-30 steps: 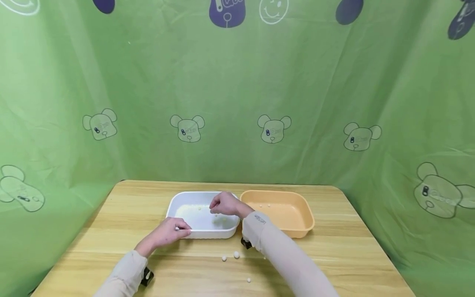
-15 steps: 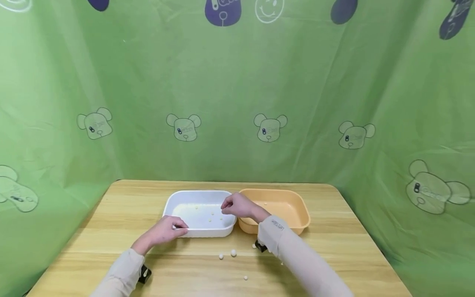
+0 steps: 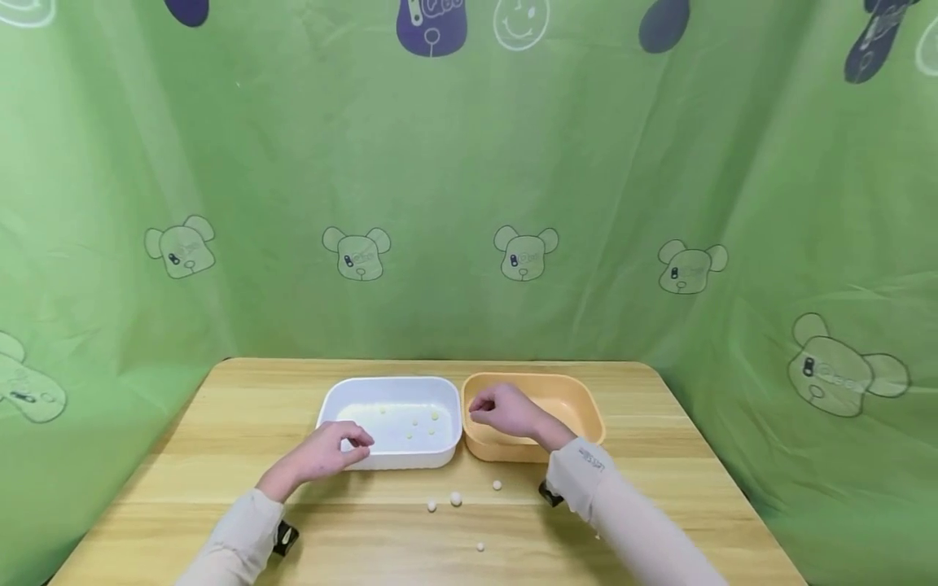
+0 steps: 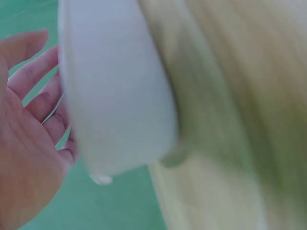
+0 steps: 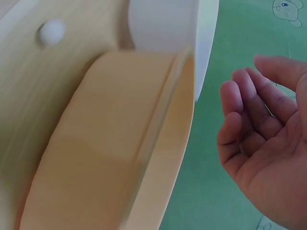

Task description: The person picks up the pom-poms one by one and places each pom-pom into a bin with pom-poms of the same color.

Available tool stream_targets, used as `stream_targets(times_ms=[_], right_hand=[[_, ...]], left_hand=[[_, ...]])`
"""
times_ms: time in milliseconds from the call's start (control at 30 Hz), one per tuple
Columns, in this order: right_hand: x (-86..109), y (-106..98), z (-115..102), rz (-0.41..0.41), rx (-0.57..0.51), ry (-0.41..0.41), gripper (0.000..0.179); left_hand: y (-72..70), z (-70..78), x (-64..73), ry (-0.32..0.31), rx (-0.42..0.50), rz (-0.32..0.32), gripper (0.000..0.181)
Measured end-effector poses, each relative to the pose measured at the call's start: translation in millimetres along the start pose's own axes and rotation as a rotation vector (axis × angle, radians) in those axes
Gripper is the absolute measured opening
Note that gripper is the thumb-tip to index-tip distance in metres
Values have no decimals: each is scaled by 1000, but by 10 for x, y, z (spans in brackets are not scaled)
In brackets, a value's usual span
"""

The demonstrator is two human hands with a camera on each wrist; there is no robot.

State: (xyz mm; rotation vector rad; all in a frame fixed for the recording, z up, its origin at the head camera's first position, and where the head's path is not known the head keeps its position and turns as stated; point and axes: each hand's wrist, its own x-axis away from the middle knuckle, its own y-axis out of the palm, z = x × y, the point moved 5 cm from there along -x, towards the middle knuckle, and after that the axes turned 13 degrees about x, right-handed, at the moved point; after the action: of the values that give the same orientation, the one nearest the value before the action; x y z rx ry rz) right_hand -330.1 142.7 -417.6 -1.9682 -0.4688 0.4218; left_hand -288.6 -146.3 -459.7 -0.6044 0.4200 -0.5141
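Observation:
My left hand (image 3: 327,452) is at the near left corner of a white plastic bin (image 3: 443,457). Its thumb and fingers are spread apart beside the rim, as the left wrist view also shows. Several small yellow balls (image 3: 436,416) lie on the white bin's floor. Over the left part of an orange bin (image 3: 538,389) hovers my right hand (image 3: 510,410). In the right wrist view its fingers (image 5: 231,96) curl loosely, thumb close to the index finger, with nothing visible between them. That hand hides part of the orange bin's inside.
The two bins stand side by side on a wooden table (image 3: 352,537). Several white balls, among them a larger one (image 3: 456,499) and a small one (image 3: 480,547), lie loose in front of them. A green curtain (image 3: 440,325) surrounds the table's back and sides.
My right hand has moved right, from over the white bin to over the orange one, uncovering yellow balls. My left thumb and fingers have loosened at the rim. The head view has shifted slightly.

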Motion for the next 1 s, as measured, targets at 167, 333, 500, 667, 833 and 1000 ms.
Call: stream_targets(times_ms=[167, 333, 500, 667, 833, 1000], right_hand=[[207, -73, 173, 33, 47, 4, 9], [427, -106, 377, 34, 86, 5, 9], [625, -137, 604, 32, 144, 27, 11], [821, -195, 784, 39, 155, 34, 12], [961, -235, 924, 43, 144, 49, 13], [1030, -240, 1027, 48, 153, 71, 11]], left_hand=[[68, 257, -66, 100, 3, -20, 18], [183, 484, -128, 129, 54, -70, 20], [291, 654, -144, 143, 100, -94, 18], [444, 735, -135, 145, 125, -156, 16], [608, 705, -151, 105, 148, -229, 16], [794, 635, -173, 86, 142, -286, 17]])
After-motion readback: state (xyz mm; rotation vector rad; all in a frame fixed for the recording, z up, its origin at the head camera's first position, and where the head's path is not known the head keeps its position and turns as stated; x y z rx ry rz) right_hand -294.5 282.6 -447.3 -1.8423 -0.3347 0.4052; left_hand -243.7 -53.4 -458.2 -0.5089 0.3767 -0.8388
